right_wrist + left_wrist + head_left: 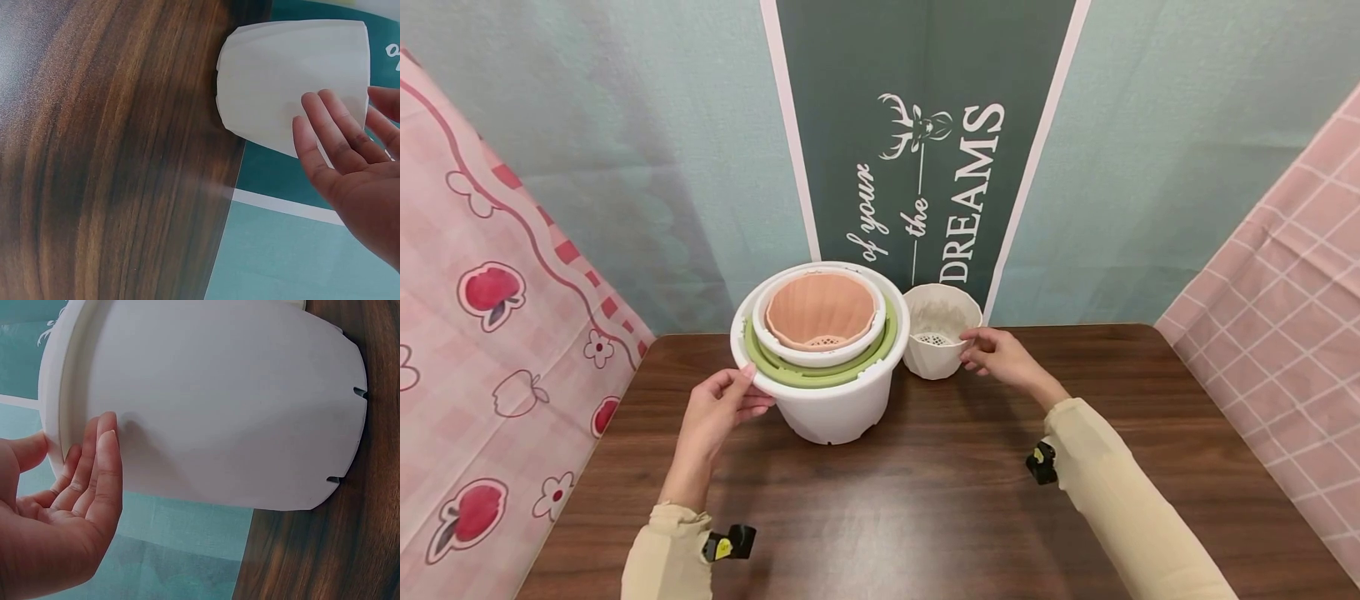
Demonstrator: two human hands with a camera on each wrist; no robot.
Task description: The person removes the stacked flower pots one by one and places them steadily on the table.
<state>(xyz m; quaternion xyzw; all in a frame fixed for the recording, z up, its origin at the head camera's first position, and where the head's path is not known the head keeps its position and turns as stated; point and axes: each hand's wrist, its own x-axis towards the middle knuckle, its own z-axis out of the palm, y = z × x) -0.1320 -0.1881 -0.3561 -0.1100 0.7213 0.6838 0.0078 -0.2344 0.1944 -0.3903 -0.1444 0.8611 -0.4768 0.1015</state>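
On the left stands a large white flowerpot (835, 412), with a green pot (812, 379), a smaller white pot (808, 357) and an orange pot (822, 308) nested inside it. My left hand (718, 408) grips the big pot's rim at its left side, thumb on the rim and fingers beneath it, against the outer wall (219, 394). Right beside the stack is a small off-white pot (928, 362) with drainage holes in its bottom. My right hand (1006, 360) pinches its rim at the right, several fingers lying along its outer wall (269, 75).
Both pots stand near the back edge of a brown wooden table (880, 517). Behind it hangs a blue-green curtain (662, 167) with a dark lettered panel (917, 50). Pink patterned cloths hang at the left (490, 375) and right (1285, 333).
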